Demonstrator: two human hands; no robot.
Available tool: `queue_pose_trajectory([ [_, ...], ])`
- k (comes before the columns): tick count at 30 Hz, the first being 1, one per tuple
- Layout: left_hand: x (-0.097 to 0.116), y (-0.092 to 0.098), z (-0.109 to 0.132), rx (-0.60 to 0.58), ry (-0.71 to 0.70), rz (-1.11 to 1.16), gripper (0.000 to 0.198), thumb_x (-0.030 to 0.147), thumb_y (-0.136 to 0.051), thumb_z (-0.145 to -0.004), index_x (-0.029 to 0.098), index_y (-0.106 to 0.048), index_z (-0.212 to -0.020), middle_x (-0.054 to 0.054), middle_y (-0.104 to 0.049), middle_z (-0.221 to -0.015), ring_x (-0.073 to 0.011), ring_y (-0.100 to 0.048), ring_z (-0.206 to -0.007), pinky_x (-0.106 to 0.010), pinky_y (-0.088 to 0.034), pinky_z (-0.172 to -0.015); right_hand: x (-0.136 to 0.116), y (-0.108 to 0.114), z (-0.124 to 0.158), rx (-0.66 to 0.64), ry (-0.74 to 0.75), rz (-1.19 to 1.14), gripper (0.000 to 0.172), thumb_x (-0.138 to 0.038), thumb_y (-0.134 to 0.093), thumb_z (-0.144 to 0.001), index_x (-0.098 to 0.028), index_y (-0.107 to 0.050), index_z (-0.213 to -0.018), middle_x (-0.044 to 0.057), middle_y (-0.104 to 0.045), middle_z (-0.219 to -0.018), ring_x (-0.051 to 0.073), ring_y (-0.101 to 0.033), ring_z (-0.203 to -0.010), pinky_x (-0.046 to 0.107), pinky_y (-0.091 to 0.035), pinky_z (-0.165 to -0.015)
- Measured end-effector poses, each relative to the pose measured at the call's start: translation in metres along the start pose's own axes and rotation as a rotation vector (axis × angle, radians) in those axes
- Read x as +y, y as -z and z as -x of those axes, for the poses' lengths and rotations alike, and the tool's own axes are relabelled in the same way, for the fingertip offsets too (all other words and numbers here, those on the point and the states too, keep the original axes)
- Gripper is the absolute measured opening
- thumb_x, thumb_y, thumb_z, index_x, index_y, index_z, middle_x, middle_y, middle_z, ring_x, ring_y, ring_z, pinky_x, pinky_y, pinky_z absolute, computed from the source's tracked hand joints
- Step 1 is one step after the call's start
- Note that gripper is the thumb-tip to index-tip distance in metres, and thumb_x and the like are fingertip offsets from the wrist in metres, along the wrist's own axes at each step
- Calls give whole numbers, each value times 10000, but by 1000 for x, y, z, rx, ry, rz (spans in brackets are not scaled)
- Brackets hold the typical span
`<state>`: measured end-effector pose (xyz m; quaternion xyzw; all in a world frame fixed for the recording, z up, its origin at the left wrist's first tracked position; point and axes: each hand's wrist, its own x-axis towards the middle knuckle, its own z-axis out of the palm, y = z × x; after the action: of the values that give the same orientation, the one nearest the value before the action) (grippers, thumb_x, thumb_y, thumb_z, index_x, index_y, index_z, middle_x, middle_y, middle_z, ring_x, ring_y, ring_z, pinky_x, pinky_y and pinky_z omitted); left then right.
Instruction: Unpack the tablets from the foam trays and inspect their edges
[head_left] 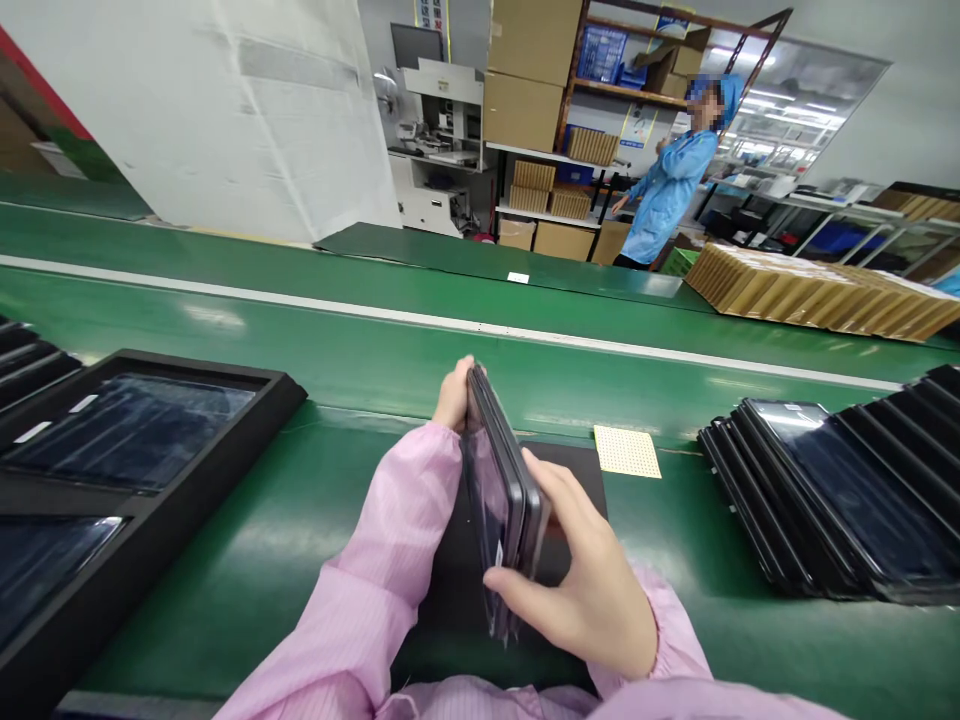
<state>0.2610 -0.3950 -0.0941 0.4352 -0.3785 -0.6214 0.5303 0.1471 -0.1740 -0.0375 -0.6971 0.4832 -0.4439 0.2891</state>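
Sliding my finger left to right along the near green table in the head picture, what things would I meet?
Big black rectangular tray, thin dark flat glossy devices held on edge, dotted pale-yellow square card, leaning row of flat black glossy devices.

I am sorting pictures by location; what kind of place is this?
It is probably an electronics factory: there are a long green bench, a tight row of screens at right, and a blue-clad person in the background.
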Motion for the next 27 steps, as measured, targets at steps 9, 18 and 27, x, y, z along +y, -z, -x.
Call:
queue_pose_trajectory([
  [9,39,12,-14,-195,-497,-40,442,583,-553,-724,226,-501,-470,11,-441,-375,-107,-392,-364,-261,-312,-407,17,-34,-9,-474,-253,245,1029,-121,-702,-810,-363,-100,-1609,121,-495,-1405,291,-730,-1004,433,-650,-806],
  [18,21,12,-24,-253,-544,-92,501,626,-540,-796,216,-545,-510,3,-480,-418,-111,-403,-395,-278,-321,-426,34,-7,-32,-633,-261,204,1112,-183,-835,-744,-309,-145,-1608,122,-510,-1393,308,-656,-1142,512,-580,-984],
  [27,13,9,-30,-263,-583,-156,512,621,-497,-872,215,-548,-566,11,-483,-481,-119,-439,-446,-276,-372,-466,44,9,-38,-700,-198,187,1166,-218,-860,-742,-250,-92,-1619,153,-589,-1359,314,-643,-1163,496,-569,-993],
])
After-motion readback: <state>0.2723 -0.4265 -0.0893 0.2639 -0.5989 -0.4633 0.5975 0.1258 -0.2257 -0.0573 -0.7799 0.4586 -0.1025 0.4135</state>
